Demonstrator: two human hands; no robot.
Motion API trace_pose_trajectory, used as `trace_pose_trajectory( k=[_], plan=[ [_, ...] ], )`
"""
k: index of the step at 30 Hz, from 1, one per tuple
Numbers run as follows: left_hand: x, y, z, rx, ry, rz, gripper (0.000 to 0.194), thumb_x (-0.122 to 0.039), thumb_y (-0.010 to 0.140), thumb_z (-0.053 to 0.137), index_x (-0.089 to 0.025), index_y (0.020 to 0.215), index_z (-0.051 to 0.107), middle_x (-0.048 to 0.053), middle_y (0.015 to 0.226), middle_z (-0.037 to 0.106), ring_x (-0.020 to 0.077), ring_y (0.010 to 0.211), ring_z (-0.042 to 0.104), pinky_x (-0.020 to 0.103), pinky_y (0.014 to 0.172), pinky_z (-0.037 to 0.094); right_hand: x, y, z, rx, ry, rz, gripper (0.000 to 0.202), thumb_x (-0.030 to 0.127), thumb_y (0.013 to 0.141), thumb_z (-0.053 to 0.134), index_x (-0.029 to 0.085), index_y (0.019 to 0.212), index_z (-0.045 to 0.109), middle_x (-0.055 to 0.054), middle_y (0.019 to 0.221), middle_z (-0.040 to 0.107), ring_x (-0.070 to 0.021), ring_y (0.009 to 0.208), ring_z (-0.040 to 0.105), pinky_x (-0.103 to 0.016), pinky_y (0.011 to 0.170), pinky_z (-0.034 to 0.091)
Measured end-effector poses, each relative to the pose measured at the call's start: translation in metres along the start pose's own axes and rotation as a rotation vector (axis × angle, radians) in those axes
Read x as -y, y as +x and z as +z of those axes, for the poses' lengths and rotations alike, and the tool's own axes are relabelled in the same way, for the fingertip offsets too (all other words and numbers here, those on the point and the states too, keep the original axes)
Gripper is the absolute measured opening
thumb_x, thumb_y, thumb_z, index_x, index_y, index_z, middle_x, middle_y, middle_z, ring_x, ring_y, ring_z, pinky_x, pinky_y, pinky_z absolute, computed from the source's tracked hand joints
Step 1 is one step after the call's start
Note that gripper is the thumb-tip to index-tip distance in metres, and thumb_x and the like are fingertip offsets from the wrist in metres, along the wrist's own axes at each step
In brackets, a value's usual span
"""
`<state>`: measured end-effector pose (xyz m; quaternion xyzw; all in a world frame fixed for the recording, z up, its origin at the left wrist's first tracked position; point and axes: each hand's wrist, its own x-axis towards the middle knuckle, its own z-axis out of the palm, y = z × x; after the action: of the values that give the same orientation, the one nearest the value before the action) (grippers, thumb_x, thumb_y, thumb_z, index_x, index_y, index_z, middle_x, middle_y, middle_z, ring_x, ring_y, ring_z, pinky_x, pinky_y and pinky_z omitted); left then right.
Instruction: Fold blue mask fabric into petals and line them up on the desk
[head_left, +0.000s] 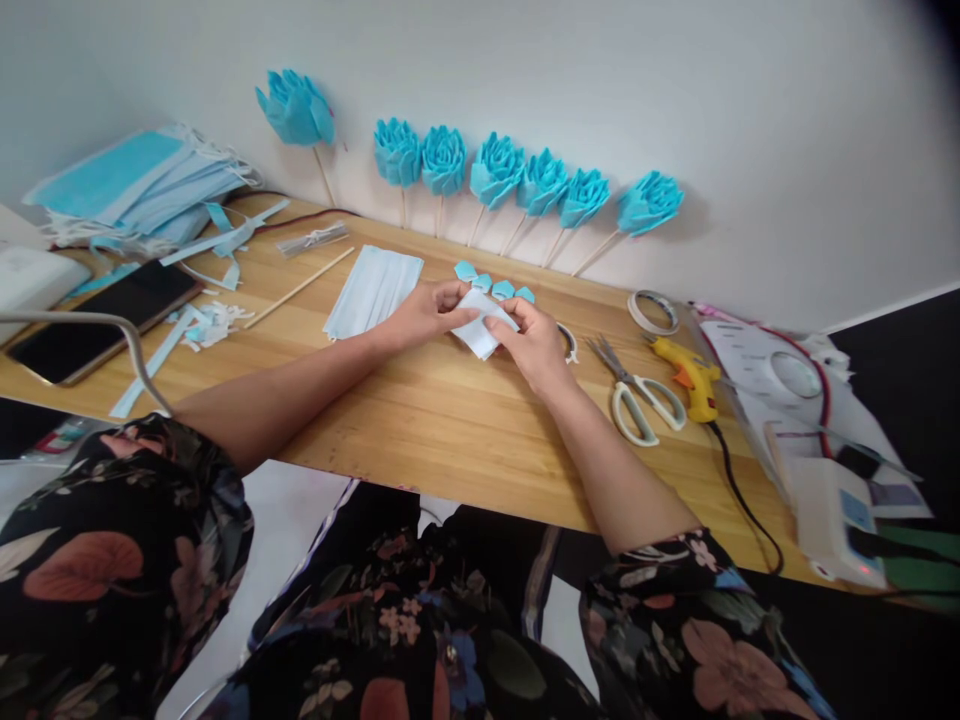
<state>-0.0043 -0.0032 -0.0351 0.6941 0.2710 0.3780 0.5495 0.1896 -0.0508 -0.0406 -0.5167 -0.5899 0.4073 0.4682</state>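
Between my two hands is a small white square of mask fabric (480, 338), held just above the wooden table. My left hand (429, 312) pinches its left edge. My right hand (534, 338) grips its right side, thumb on top. Right behind the square lie several small folded blue fabric pieces (503, 290) in a row. A stack of pale pleated mask sheets (376, 290) lies by my left forearm. Past my right hand, a roll of tape (568, 343) is partly hidden by it.
Blue fabric flowers (497, 170) on sticks lean against the wall. Scissors (636, 388), a yellow glue gun (694, 375) with a black cord and another tape roll (652, 312) lie at right. At left are a phone (101, 318), piled masks (142, 185), scraps (214, 325) and a stick (300, 288).
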Motion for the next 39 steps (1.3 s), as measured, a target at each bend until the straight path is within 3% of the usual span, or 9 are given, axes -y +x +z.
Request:
trace_pose_trajectory(
  k=[7, 10, 14, 18, 21, 26, 32, 35, 39],
  plan=[
    [0.006, 0.002, -0.003, -0.133, -0.011, 0.025, 0.040, -0.051, 0.085, 0.075, -0.015, 0.091, 0.059, 0.001, 0.075, 0.063, 0.0102, 0.064, 0.059, 0.021, 0.054, 0.047, 0.004, -0.001, 0.001, 0.068, 0.126, 0.039, 0.050, 0.069, 0.077, 0.071, 0.023, 0.097, 0.069, -0.002, 0.083, 0.067, -0.0137, 0.070, 0.060, -0.025, 0.055, 0.052],
    [0.006, 0.003, -0.002, -0.135, -0.023, 0.057, 0.040, -0.051, 0.086, 0.075, -0.016, 0.093, 0.059, 0.001, 0.078, 0.063, 0.0101, 0.063, 0.060, 0.021, 0.052, 0.049, 0.001, -0.001, 0.003, 0.059, 0.105, 0.048, 0.049, 0.062, 0.074, 0.077, 0.022, 0.102, 0.069, -0.002, 0.085, 0.070, -0.0135, 0.070, 0.061, -0.025, 0.054, 0.053],
    [0.009, 0.002, -0.003, -0.088, -0.037, 0.049, 0.042, -0.053, 0.087, 0.074, -0.016, 0.097, 0.059, 0.001, 0.076, 0.064, 0.0112, 0.061, 0.063, 0.020, 0.050, 0.049, -0.001, 0.000, 0.002, -0.017, 0.069, 0.033, 0.032, 0.049, 0.077, 0.075, 0.021, 0.090, 0.067, 0.002, 0.071, 0.066, -0.0119, 0.063, 0.060, -0.025, 0.056, 0.054],
    [0.013, 0.003, -0.006, -0.052, -0.068, 0.036, 0.045, -0.055, 0.087, 0.075, -0.016, 0.102, 0.059, 0.002, 0.075, 0.066, 0.0127, 0.062, 0.066, 0.021, 0.052, 0.049, -0.002, 0.002, 0.001, -0.040, 0.107, 0.030, 0.028, 0.047, 0.079, 0.073, 0.021, 0.082, 0.062, 0.003, 0.067, 0.063, -0.0109, 0.060, 0.060, -0.025, 0.057, 0.054],
    [0.011, 0.002, -0.007, -0.037, -0.093, 0.032, 0.045, -0.055, 0.086, 0.076, -0.016, 0.103, 0.059, 0.001, 0.074, 0.067, 0.0126, 0.059, 0.066, 0.021, 0.051, 0.048, -0.003, 0.002, 0.001, -0.052, 0.148, 0.026, 0.028, 0.046, 0.080, 0.074, 0.023, 0.089, 0.062, 0.004, 0.067, 0.062, -0.0109, 0.060, 0.061, -0.024, 0.056, 0.053],
    [0.000, -0.001, -0.008, -0.028, -0.079, -0.011, 0.026, -0.039, 0.090, 0.073, -0.015, 0.094, 0.065, 0.001, 0.068, 0.067, 0.0097, 0.056, 0.062, 0.020, 0.053, 0.046, 0.000, 0.002, -0.002, -0.010, 0.225, 0.024, 0.021, 0.039, 0.080, 0.071, 0.023, 0.093, 0.066, 0.005, 0.069, 0.063, -0.0099, 0.060, 0.063, -0.023, 0.057, 0.053],
    [-0.008, -0.003, -0.007, -0.066, -0.033, -0.032, 0.011, -0.023, 0.089, 0.066, -0.016, 0.082, 0.067, 0.000, 0.061, 0.067, 0.0083, 0.054, 0.057, 0.019, 0.056, 0.044, 0.004, 0.001, -0.005, 0.035, 0.321, 0.095, 0.038, 0.054, 0.086, 0.065, 0.026, 0.111, 0.068, 0.001, 0.079, 0.068, -0.0130, 0.068, 0.068, -0.026, 0.058, 0.055],
    [-0.008, -0.004, -0.006, -0.067, -0.020, -0.022, 0.012, -0.024, 0.088, 0.067, -0.016, 0.079, 0.066, -0.001, 0.061, 0.065, 0.0090, 0.055, 0.058, 0.020, 0.057, 0.045, 0.005, 0.001, -0.004, 0.075, 0.333, 0.138, 0.051, 0.065, 0.081, 0.068, 0.026, 0.114, 0.069, 0.000, 0.086, 0.070, -0.0132, 0.070, 0.068, -0.026, 0.058, 0.056],
    [-0.008, -0.005, -0.005, -0.052, -0.020, -0.002, 0.015, -0.030, 0.090, 0.067, -0.016, 0.087, 0.067, 0.000, 0.067, 0.065, 0.0100, 0.059, 0.061, 0.022, 0.060, 0.047, 0.004, 0.002, -0.003, 0.064, 0.286, 0.159, 0.053, 0.058, 0.064, 0.086, 0.021, 0.098, 0.071, 0.002, 0.076, 0.068, -0.0104, 0.062, 0.061, -0.025, 0.058, 0.054]
  ],
)
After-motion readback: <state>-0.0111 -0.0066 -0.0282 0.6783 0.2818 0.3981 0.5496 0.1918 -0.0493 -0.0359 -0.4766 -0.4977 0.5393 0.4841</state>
